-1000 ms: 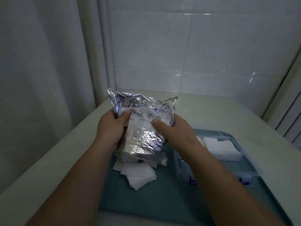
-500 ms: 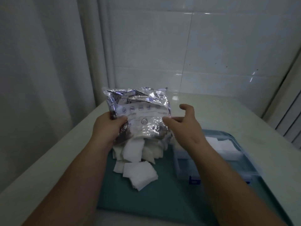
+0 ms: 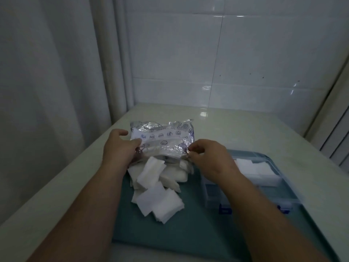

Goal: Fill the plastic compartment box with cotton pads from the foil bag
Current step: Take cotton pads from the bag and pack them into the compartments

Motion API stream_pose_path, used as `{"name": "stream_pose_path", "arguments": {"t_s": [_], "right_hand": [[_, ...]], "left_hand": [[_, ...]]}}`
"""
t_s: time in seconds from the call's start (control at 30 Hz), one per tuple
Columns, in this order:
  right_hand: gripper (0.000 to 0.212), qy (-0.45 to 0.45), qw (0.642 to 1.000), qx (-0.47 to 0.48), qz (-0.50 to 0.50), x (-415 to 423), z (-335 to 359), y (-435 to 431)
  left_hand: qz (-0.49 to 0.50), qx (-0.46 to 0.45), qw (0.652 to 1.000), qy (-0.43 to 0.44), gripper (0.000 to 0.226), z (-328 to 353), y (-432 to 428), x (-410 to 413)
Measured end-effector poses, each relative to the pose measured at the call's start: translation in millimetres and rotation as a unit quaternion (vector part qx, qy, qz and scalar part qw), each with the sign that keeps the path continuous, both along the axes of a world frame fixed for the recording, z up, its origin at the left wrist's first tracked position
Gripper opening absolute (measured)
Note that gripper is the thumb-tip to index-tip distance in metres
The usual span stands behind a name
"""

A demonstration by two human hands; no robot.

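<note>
Landmark: flat teal mat [image 3: 188,227], lying on the pale bench [image 3: 251,125].

Item 1: crinkled silver foil bag with blue printing [image 3: 162,138], held over the mat's far-left edge with its open mouth turned down.

Item 2: loose heap of square white cotton pads [image 3: 156,188], lying on the mat's far-left part, directly under the bag mouth. The topmost pads reach up to the mouth.

Item 3: clear plastic compartment box with blue latches [image 3: 268,188], on the mat's right side, lid off or folded away. White pads [image 3: 251,167] lie in its far compartment. The near compartments look unfilled, though blur leaves this uncertain.

Left hand [image 3: 120,150]: grip closed, fingers pinching the bag's lower left corner.

Right hand [image 3: 209,157]: grip closed, fingertips pinching the bag's lower right corner.

Step in hand: by the look of it, emptying the bag onto the mat; filling the box is only partly done.

Next move calls for: setting the bag aside off the mat, freeing one grip, then gathering a small squared stack from the heap and carrying it across the mat to a near compartment.

Caution: the pads are light and slippery and are likely to fan out if pinched loosely.
</note>
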State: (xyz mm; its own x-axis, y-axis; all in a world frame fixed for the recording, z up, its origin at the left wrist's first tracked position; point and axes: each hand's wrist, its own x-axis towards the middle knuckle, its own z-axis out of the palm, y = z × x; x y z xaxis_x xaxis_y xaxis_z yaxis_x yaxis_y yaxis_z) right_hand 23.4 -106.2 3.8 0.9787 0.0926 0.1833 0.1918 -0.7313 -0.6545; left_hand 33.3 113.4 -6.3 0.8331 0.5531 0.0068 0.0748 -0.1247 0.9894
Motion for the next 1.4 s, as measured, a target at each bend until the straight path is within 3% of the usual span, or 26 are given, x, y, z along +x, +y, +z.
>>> {"name": "stream_pose_path", "arguments": {"t_s": [0.13, 0.33, 0.43, 0.57, 0.73, 0.97, 1.27, 1.4], "right_hand": [[0.024, 0.006, 1.0, 0.01, 0.004, -0.1, 2.3, -2.7], [0.027, 0.02, 0.999, -0.021, 0.02, -2.9, 6.5, -8.1], [0.024, -0.018, 1.0, -0.014, 0.019, -5.2, 13.9, -18.2], [0.021, -0.04, 0.998, -0.02, 0.053, -7.9, 22.0, -27.9], [0.017, -0.041, 0.995, -0.031, 0.084, -10.3, 22.9, -26.1], [0.013, -0.008, 0.984, -0.081, 0.156, -22.1, 24.6, -13.2], [0.032, 0.012, 0.957, -0.208, 0.203, -40.0, 18.6, 16.1], [0.016, -0.039, 0.948, -0.245, 0.197, -37.8, 8.6, 26.5]], "left_hand": [[0.003, 0.024, 0.999, -0.032, 0.007, 2.8, -0.6, 0.7], [-0.045, 0.116, 0.992, -0.002, 0.009, 0.9, -1.2, -4.5], [-0.039, 0.236, 0.969, -0.058, 0.005, 13.1, -8.1, -16.2], [-0.167, 0.245, 0.946, -0.129, 0.011, 27.6, -15.5, -37.9], [-0.296, 0.324, 0.897, -0.047, 0.029, 29.2, -2.4, -41.1], [-0.384, 0.401, 0.825, 0.106, 0.029, 27.6, 6.3, -42.1], [-0.355, 0.401, 0.841, 0.08, 0.015, 23.1, 13.1, -35.0], [-0.361, 0.366, 0.856, 0.061, 0.022, 24.5, 13.3, -36.2]]}}
